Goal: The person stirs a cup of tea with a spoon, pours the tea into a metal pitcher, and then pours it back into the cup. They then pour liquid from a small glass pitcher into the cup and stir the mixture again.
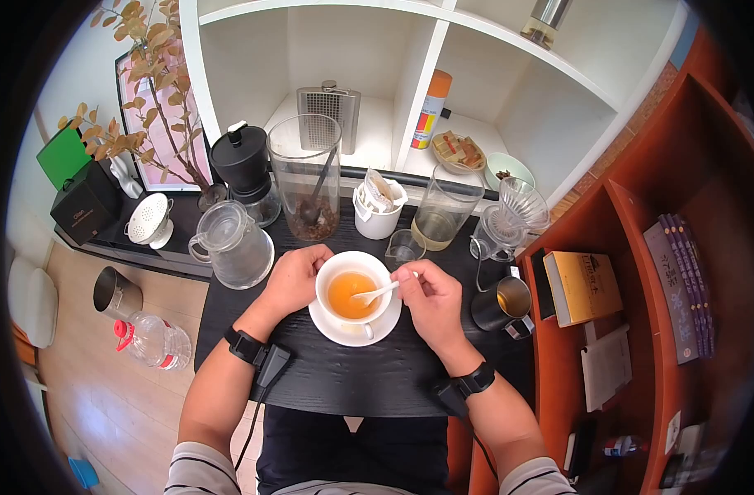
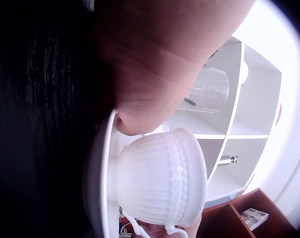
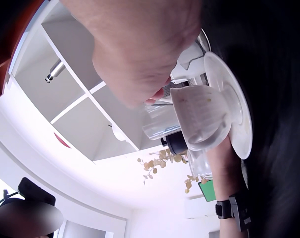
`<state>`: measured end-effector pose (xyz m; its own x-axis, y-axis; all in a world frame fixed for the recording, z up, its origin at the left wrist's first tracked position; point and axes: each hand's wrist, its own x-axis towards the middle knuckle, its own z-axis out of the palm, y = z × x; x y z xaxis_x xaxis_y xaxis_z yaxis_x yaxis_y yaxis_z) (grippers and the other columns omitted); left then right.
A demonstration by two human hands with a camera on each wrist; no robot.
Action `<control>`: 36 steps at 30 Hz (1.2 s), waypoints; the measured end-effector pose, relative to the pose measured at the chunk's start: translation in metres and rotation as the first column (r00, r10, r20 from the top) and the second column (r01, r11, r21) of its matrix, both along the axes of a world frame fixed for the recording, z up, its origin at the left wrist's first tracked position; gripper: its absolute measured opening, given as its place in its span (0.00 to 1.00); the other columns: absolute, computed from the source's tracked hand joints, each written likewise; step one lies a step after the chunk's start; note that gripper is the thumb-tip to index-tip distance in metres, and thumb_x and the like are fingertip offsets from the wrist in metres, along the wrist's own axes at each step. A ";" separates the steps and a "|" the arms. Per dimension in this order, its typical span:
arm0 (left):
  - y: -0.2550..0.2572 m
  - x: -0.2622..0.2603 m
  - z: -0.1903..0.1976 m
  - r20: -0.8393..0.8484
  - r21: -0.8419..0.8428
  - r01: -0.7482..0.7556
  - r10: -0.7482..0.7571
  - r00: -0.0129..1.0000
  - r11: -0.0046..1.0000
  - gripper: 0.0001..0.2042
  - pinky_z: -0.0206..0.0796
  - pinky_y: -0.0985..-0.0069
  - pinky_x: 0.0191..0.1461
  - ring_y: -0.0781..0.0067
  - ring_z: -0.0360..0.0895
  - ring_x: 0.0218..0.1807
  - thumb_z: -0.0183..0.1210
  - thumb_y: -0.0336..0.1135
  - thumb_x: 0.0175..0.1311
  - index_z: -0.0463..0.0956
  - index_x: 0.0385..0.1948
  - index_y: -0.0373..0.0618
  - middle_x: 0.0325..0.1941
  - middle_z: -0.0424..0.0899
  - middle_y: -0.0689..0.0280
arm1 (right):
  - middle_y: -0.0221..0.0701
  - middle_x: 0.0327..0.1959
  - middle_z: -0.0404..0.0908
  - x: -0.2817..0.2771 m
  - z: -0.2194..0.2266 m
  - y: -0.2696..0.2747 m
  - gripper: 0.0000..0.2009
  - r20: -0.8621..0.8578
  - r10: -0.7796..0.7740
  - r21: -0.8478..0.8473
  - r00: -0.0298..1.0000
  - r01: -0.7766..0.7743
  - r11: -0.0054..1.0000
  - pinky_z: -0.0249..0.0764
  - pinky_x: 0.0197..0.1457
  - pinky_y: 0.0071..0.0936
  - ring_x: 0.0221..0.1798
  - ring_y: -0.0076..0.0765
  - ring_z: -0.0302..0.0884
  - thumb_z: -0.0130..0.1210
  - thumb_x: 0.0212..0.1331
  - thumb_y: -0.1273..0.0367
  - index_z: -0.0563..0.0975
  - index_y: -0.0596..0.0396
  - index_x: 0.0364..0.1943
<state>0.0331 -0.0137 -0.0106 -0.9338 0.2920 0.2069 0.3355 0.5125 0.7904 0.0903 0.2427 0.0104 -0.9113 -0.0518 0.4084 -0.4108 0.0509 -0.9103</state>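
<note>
A white teacup [image 1: 344,325] filled with amber liquid [image 1: 352,294] stands upright on a white saucer [image 1: 382,331]. My right hand [image 1: 433,299] pinches the handle of a white spoon [image 1: 372,294] between thumb and fingers, the spoon's bowl dipping into the liquid. At the cup's far left side, my left hand [image 1: 292,279] lies against the cup and saucer, and part of its fingers is hidden. The left wrist view shows that hand [image 2: 145,106] reaching over the saucer rim beside the ribbed cup [image 2: 157,178]. The cup's small handle [image 1: 369,332] points toward me.
Behind the cup stand a glass pitcher [image 1: 233,247], a black grinder [image 1: 241,161], a tall glass jar [image 1: 305,177], a white cup with a drip bag [image 1: 379,216], and a small glass beaker [image 1: 406,245]. A metal jug [image 1: 501,303] and glass dripper [image 1: 509,219] are to the right.
</note>
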 end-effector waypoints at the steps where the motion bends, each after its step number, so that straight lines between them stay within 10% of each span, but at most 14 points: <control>1: 0.000 0.000 0.000 -0.003 0.001 -0.001 0.001 1.000 1.000 0.10 0.73 0.72 0.35 0.68 0.83 0.27 0.72 0.35 0.58 0.85 0.37 0.41 0.27 0.87 0.61 | 0.21 0.30 0.83 0.001 0.000 0.000 0.07 0.000 0.000 0.000 1.000 0.000 1.000 0.70 0.36 0.15 0.31 0.10 0.73 0.62 0.76 0.70 0.86 0.60 0.44; 36: 0.000 0.001 0.002 0.010 0.001 -0.007 0.007 1.000 1.000 0.10 0.74 0.72 0.35 0.68 0.84 0.27 0.72 0.34 0.58 0.86 0.38 0.42 0.27 0.88 0.61 | 0.22 0.29 0.83 0.004 0.004 -0.003 0.06 -0.008 -0.005 -0.003 1.000 0.005 1.000 0.69 0.35 0.15 0.31 0.11 0.74 0.63 0.75 0.71 0.86 0.60 0.43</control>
